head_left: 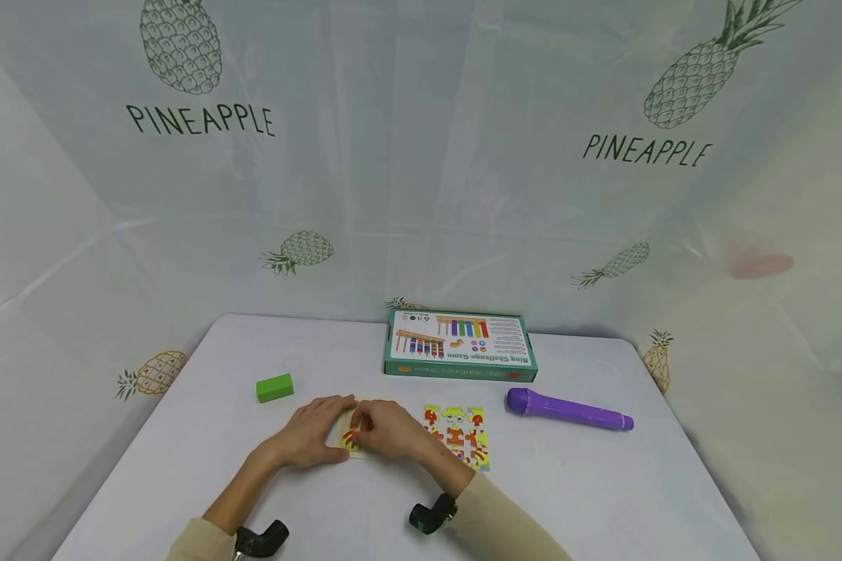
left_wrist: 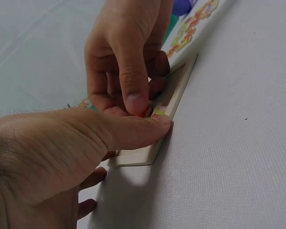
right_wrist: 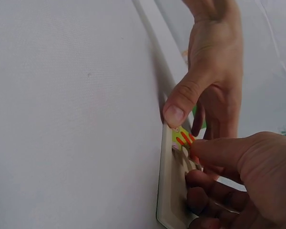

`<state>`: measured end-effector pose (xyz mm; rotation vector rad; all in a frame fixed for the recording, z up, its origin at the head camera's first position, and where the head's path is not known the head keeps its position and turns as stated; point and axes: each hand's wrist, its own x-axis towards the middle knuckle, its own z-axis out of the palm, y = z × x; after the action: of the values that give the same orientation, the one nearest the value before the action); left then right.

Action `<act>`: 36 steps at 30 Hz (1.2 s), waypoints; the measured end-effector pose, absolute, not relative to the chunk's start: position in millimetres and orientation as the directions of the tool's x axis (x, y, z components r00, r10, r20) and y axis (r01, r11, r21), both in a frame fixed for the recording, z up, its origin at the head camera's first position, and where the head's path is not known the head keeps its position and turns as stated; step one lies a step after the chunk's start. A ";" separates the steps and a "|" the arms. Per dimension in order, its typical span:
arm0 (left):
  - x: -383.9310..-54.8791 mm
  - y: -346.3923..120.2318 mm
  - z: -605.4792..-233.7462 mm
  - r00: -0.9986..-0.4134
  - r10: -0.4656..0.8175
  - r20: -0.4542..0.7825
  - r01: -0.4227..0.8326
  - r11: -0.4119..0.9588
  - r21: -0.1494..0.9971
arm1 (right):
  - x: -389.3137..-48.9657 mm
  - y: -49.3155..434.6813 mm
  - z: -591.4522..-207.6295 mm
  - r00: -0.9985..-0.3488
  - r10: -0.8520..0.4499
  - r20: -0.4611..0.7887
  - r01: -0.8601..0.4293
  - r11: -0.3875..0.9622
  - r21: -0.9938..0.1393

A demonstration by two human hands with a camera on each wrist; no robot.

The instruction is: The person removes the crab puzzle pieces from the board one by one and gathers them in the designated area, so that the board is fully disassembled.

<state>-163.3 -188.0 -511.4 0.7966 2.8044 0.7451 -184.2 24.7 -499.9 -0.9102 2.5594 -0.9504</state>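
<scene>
A shallow wooden puzzle tray (right_wrist: pixel 166 195) lies on the table between both hands. The left hand (head_left: pixel 309 432) holds it at its left side, thumb on the near corner and fingers toward the far edge. Bent over the tray, the right hand (head_left: pixel 393 428) pinches a yellow-green puzzle piece (right_wrist: pixel 182 138) with red stripes between thumb and fingers. That piece sits in the tray's near left corner, right by the left thumb, and the fingers partly cover it. More yellow and red puzzle pieces (head_left: pixel 456 436) lie in a square block to the right, partly behind the right forearm.
A green block (head_left: pixel 275 388) lies at the left, beyond the left hand. At the back stands a flat green game box (head_left: pixel 461 345). A purple stick with a rounded end (head_left: pixel 568 410) rests at the right. Pineapple-print sheeting (head_left: pixel 421 156) hangs behind the white table (head_left: pixel 568 483).
</scene>
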 end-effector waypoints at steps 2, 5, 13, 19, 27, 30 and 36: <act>-163.2 -187.8 -511.1 -0.853 0.522 0.001 0.454 0.740 0.496 | -183.7 24.6 -501.0 -0.772 -0.635 -0.018 -0.464 0.583 -0.667; -163.1 -187.8 -510.3 -0.854 0.521 -0.003 0.450 0.741 0.498 | -182.6 25.0 -501.0 -0.773 -0.635 -0.003 -0.465 0.569 -0.678; -163.8 -187.0 -510.9 -0.852 0.523 -0.008 0.455 0.748 0.482 | -179.5 40.3 -491.0 -0.811 -0.585 -0.031 -0.392 0.582 -0.712; -163.6 -187.4 -510.4 -0.857 0.514 -0.020 0.445 0.760 0.475 | -181.4 60.7 -488.7 -0.834 -0.548 -0.063 -0.340 0.599 -0.725; -163.3 -186.2 -510.5 -0.857 0.515 -0.013 0.449 0.759 0.472 | -183.5 89.1 -487.9 -0.834 -0.544 -0.091 -0.327 0.622 -0.712; -163.2 -186.5 -511.0 -0.857 0.516 -0.009 0.453 0.760 0.465 | -184.2 99.1 -486.1 -0.832 -0.542 -0.116 -0.312 0.631 -0.710; -163.6 -187.5 -511.5 -0.853 0.522 -0.003 0.459 0.753 0.471 | -183.9 120.1 -485.4 -0.821 -0.541 -0.180 -0.284 0.661 -0.695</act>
<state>-163.6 -187.5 -511.5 0.7914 2.8150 0.7030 -183.9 120.1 -485.4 -0.6504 2.5067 -0.9572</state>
